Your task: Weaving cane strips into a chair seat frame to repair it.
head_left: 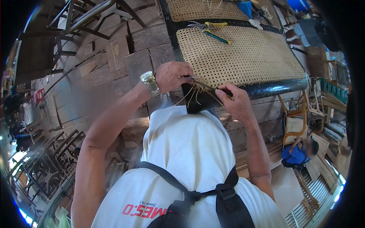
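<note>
A woven cane panel set in a black frame lies before me. Loose cane strands hang over the frame's near left corner. My left hand, a watch on its wrist, is closed at that corner, its thumb and fingers pinching what looks like a thin cane strand. From the other side, my right hand grips a slim dark tool, which points toward the left fingertips along the panel's edge. The right palm hides its handle, so its exact kind does not show.
Pruning shears with yellow and green handles rest on the panel. A blue object lies farther back. Wooden chair frames stand at far left, a rattan chair at right. A person in blue sits at lower right.
</note>
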Demonstrator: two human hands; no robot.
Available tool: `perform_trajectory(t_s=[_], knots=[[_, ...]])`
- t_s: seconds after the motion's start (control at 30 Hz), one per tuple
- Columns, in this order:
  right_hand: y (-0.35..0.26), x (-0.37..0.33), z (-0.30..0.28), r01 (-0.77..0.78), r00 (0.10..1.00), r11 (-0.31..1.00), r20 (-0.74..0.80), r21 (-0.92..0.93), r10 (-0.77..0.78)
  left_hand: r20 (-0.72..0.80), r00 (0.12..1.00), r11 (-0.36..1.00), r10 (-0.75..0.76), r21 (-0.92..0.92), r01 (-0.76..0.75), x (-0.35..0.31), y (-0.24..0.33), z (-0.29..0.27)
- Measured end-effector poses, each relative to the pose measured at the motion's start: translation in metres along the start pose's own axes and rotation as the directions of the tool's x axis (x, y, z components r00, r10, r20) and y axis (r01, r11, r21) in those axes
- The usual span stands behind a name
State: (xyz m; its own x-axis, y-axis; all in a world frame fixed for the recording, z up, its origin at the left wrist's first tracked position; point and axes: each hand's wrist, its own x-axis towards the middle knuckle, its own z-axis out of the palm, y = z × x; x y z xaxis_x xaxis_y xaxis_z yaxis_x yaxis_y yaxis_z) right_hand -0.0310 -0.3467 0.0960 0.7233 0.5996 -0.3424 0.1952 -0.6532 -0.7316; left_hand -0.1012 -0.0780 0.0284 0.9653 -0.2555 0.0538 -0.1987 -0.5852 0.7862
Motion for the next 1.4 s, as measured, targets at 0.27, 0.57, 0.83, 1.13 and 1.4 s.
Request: perform_trajectory(t_s=[0.27,0.57,0.83,1.13,1.4], knots=[[0.015,0.007,-0.006,0.104,0.994,0.991,0.022,0.086,-0.106,-0.052,0.998,0.992,0.029,0.122,-0.023,-0.005,0.013,0.004],[0.024,-0.022,-0.074,-0.096,0.994,0.982,-0.032,0.165,0.102,-0.032,0.976,0.843,0.214,0.51,-0.168,-0.032,0.015,0.017],[0.012,-0.031,-0.073,-0.118,0.992,0.929,0.01,0.351,0.122,0.095,0.995,0.87,0.036,0.486,-0.078,-0.043,0.034,0.009],[0.009,-0.027,-0.033,0.12,0.987,0.523,-0.157,0.844,0.028,0.077,0.949,0.864,-0.306,-0.397,0.311,-0.003,0.003,0.009],[-0.007,0.02,0.031,0.204,0.979,0.679,-0.131,0.705,-0.158,-0.146,0.833,0.838,-0.534,-0.224,0.498,-0.017,0.007,0.03]])
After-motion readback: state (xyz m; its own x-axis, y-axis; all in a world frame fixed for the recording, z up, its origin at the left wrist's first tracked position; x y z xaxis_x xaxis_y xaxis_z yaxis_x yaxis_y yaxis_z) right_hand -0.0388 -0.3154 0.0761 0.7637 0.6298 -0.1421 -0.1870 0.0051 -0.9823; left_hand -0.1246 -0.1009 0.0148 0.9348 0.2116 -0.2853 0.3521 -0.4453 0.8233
